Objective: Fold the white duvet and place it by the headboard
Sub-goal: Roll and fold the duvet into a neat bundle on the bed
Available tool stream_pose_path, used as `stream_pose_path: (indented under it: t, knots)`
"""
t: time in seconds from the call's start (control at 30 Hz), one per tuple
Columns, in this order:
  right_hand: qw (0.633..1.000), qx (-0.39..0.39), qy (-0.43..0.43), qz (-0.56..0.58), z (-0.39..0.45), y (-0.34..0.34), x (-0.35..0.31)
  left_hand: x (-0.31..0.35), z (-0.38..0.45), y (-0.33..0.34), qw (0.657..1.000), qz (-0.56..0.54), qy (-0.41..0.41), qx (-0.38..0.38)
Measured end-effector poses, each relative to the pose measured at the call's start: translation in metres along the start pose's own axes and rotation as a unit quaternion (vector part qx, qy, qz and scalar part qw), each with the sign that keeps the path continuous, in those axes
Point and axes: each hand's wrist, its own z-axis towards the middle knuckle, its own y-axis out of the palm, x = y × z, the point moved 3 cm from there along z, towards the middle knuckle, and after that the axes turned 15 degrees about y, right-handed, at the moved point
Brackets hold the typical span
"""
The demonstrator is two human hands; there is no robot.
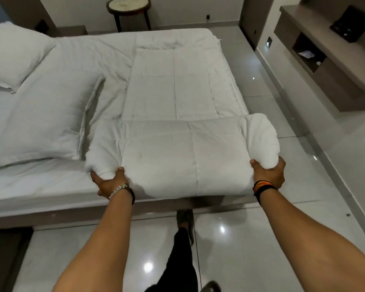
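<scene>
Head view looks down over two bare forearms stretched forward across a glossy tiled floor [251, 239], with a dark trouser leg [181, 256] and shoe between them. At the near edge of the bed [51, 186], the left hand [109, 183], a metal watch [120, 189] on its wrist, has its grip closed on the left end of a thick folded bundle of the white duvet [166, 157], thumb on top and fingers tucked beneath. The right hand [269, 172], wearing striped and black wristbands [263, 186], has its grip closed on the bundle's rounded right end, which bulges past the bed's corner. Beyond the held fold, the rest of the duvet lies flat as a long strip running along the right side of the mattress toward the far edge, its stitched seams showing. To the left of the bundle a large white pillow [42, 119] lies just beside it, and a second pillow [11, 53] sits farther back at the upper left. Past the bed, a round side table [128, 6] stands against the far wall, and a wall shelf unit [324, 53] hangs at the right.
</scene>
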Motion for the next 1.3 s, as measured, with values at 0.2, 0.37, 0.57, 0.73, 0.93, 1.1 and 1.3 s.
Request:
stream_pose_path:
  t: [0.2,0.37,0.57,0.73,0.93,1.1,1.3]
  knots:
    - [0.998,0.022,0.019,-0.047,-0.039,-0.088,0.038,-0.028,-0.061,-0.077,1.000,0.012,-0.017,0.012]
    - [0.994,0.039,0.026,-0.103,-0.039,-0.106,0.024,-0.012,-0.076,-0.084,0.999,0.020,-0.032,0.013]
    - [0.995,0.014,0.041,-0.092,-0.003,-0.067,-0.034,0.024,-0.045,-0.037,0.999,0.040,0.022,-0.025]
    - [0.999,0.006,0.019,-0.048,0.046,-0.009,-0.096,0.043,0.003,0.027,0.994,0.008,0.104,-0.021]
    - [0.999,-0.021,-0.029,0.040,0.133,0.109,-0.215,0.098,0.109,0.164,0.974,-0.039,0.214,-0.060]
    - [0.974,-0.053,-0.202,-0.087,0.150,0.191,-0.246,0.103,0.146,0.273,0.947,0.073,0.243,-0.197]
    - [0.880,-0.010,-0.268,-0.392,0.154,0.252,-0.159,0.042,0.167,0.312,0.834,0.348,0.319,-0.285]
